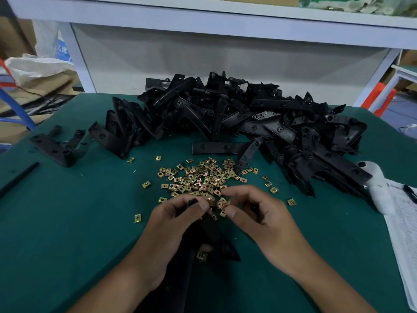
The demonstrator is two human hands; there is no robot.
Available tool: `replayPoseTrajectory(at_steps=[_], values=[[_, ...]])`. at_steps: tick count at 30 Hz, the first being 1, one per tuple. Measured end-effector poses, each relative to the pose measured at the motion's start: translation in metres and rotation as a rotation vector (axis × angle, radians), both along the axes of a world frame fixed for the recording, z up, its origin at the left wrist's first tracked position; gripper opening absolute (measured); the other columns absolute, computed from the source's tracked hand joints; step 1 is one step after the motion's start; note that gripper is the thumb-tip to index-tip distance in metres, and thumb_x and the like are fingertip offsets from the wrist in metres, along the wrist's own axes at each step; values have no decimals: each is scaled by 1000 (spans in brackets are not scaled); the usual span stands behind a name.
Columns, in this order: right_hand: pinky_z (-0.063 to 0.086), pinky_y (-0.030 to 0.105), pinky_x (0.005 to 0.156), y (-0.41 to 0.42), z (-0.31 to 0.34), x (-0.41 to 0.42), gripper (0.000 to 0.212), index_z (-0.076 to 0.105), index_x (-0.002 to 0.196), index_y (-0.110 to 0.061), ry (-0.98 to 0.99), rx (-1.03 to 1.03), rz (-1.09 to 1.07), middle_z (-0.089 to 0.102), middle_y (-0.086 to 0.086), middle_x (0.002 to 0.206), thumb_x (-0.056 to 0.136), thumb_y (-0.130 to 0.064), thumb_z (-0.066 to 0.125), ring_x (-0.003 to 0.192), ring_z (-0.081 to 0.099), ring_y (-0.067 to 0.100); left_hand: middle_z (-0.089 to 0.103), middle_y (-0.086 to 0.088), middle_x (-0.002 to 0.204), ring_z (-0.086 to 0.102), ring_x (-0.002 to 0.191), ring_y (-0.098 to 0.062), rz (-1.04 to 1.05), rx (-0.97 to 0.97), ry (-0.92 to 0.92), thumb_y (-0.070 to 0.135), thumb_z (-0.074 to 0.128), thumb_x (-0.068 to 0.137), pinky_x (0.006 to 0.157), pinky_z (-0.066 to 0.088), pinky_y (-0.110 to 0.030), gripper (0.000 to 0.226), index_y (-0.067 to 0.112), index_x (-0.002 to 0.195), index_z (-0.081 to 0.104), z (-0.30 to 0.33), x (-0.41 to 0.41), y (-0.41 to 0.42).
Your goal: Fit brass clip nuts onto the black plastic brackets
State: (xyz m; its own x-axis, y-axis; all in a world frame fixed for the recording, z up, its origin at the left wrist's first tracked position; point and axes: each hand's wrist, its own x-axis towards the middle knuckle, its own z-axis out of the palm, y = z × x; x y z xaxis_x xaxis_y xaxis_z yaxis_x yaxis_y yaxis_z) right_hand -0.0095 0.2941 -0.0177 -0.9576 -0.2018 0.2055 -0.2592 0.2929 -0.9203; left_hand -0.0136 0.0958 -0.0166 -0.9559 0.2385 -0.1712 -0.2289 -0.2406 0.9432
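The left hand (171, 224) grips 1 black bracket (214, 231), fingers curled round its upper end; the bracket runs from the fingertips down toward 5 o'clock. 1 brass clip nut (201, 255) already sits on the bracket's lower part. The right hand (259, 220) pinches a clip nut (222, 205) between thumb and forefinger, just beside the bracket's upper end. The loose pile of clip nuts (200, 177) lies on the green mat (67, 211) at 12 o'clock from the hands, touching the fingertips. The heap of black brackets (237, 118) lies beyond it, spreading toward 2 o'clock. 1 separate bracket (56, 147) lies at 10 o'clock. Printed paper sheets (404, 233) lie at 3 o'clock.
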Motion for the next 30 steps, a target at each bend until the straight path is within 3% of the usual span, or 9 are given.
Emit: replayPoseTrajectory(at_steps=[2, 4, 7, 9, 16, 18, 25, 28, 30], values=[[36, 18, 60, 2, 0, -2, 19, 71, 110, -39, -50, -31, -19, 54, -15, 79, 97, -33, 59, 68, 46, 18, 67, -10, 71, 68, 60, -19, 8, 11, -15, 30, 73, 80, 50, 56, -30, 17, 13, 79, 72, 2, -2, -2], [35, 18, 58, 1, 1, -4, 22, 74, 98, -30, -243, -234, -15, 55, -13, 77, 96, -26, 53, 65, 43, 6, 67, -9, 71, 68, 60, -19, -1, 4, -21, 30, 73, 82, 50, 56, -29, 17, 13, 80, 73, 2, -2, -3], [33, 21, 51, 0, 1, -7, 17, 66, 92, -15, -568, -624, 84, 60, 2, 84, 94, -14, 50, 61, 42, 9, 66, -13, 71, 67, 57, -20, -35, 1, -25, 27, 72, 85, 48, 54, -27, 19, 8, 81, 72, 3, 1, -1], [35, 20, 49, 1, 1, -7, 11, 64, 95, -13, -624, -713, 144, 60, 4, 85, 89, -16, 55, 60, 43, 9, 64, -16, 70, 65, 55, -22, -56, 8, -24, 26, 71, 85, 47, 54, -27, 21, 5, 82, 71, 3, 2, 1], [44, 14, 72, -1, -1, -2, 23, 71, 113, -29, -181, -172, 195, 64, -3, 91, 96, -14, 63, 84, 58, 4, 68, -15, 83, 70, 70, -23, -177, -20, -15, 34, 79, 86, 56, 57, -33, 30, 5, 92, 72, -3, 2, -1], [46, 12, 75, -3, -1, -1, 20, 71, 109, -23, -120, -170, 193, 68, -11, 89, 97, -10, 62, 85, 62, 2, 68, -11, 81, 69, 69, -21, -204, -7, -21, 38, 79, 83, 55, 57, -33, 31, 8, 89, 73, -3, 1, -1], [43, 19, 69, 0, 0, -3, 15, 70, 95, -22, -89, -147, 114, 63, -6, 83, 96, -37, 66, 75, 56, 7, 66, -15, 85, 67, 65, -22, -246, 127, -38, 31, 62, 95, 56, 56, -29, 30, 1, 101, 65, -2, 3, 0], [45, 41, 72, 1, -1, -4, 19, 69, 89, -24, -164, -177, 93, 60, 6, 82, 90, -43, 65, 76, 54, 22, 68, -18, 92, 69, 77, -24, -280, 210, -44, 37, 74, 89, 64, 58, -31, 43, 1, 111, 64, -2, 2, -2], [42, 45, 69, 1, -1, -4, 18, 68, 83, -25, -219, -237, 85, 57, 6, 79, 87, -42, 64, 73, 51, 24, 69, -18, 102, 69, 90, -27, -314, 243, -30, 34, 86, 78, 72, 58, -34, 62, -3, 120, 58, -3, 2, -4]])
